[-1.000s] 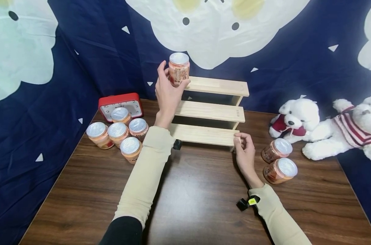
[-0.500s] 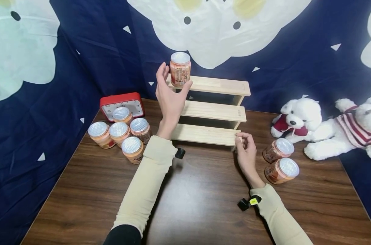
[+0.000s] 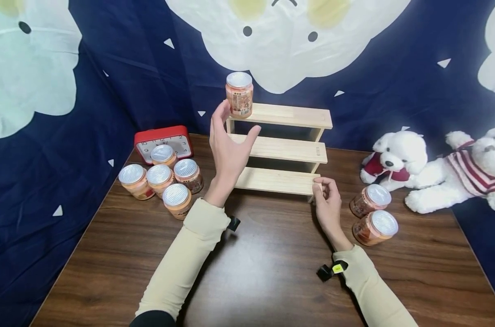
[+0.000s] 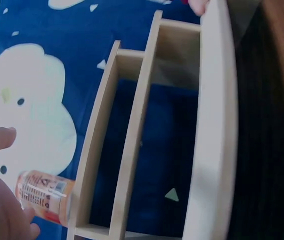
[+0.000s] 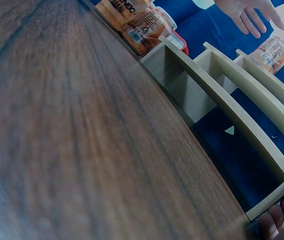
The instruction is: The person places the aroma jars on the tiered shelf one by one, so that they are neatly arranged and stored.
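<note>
A jar with a silver lid and an orange printed label (image 3: 240, 97) stands upright at the left end of the top step of the three-step wooden rack (image 3: 288, 150). Just below and left of it is my left hand (image 3: 231, 147), thumb spread away from the fingers and nothing gripped. In the left wrist view the jar (image 4: 44, 196) rests on the top board, close to the fingers. My right hand (image 3: 328, 204) holds the right end of the lowest step between thumb and curled fingers. The right wrist view shows those fingers (image 5: 276, 220) partly, at the rack's end.
Several similar jars (image 3: 159, 179) stand at the left in front of a red clock (image 3: 165, 141). Two more jars (image 3: 372, 222) stand right of the rack, near two white plush toys (image 3: 398, 156). A blue cloth (image 3: 169, 81) hangs behind the wooden table (image 3: 263, 272).
My left hand has let go of the jar and moved down and slightly back from it. The jar stays on the top step. My right hand has kept its place.
</note>
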Motion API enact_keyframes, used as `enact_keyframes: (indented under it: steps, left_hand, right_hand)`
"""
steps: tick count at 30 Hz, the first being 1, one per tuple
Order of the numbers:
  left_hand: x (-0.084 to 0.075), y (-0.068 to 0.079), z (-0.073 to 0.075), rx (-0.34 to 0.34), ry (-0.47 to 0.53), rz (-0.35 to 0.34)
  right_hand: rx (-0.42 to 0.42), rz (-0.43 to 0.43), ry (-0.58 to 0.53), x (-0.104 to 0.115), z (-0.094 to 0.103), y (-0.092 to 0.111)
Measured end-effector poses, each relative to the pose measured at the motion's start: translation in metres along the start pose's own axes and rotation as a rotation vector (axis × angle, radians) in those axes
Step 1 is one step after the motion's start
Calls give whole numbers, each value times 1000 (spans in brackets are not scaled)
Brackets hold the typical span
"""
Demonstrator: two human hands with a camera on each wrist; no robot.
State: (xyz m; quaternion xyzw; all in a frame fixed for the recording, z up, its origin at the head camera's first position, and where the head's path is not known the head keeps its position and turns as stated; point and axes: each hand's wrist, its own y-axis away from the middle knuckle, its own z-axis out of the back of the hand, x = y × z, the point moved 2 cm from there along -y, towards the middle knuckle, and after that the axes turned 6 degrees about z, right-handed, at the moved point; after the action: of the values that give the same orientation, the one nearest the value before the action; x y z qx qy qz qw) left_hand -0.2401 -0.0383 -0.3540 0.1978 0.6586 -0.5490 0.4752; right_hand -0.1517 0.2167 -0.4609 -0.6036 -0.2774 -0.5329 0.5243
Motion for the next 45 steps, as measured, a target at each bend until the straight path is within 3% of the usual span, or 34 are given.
enact_keyframes:
  steps: [8, 14, 27, 37, 45]
  left_hand:
    - [-4, 31, 6, 65, 28, -33]
    - [-9, 46, 17, 115, 31, -39]
    - [-7, 65, 47, 139, -8, -69]
    - [1, 84, 71, 181, 5, -131]
    - [11, 91, 97, 169, -22, -126]
  right_hand:
    - [8, -13, 12, -1, 1, -1]
    - [8, -3, 16, -3, 1, 0]
    - [9, -7, 8, -3, -1, -1]
    - [14, -12, 24, -6, 0, -1]
    - [7, -7, 19, -6, 0, -1]
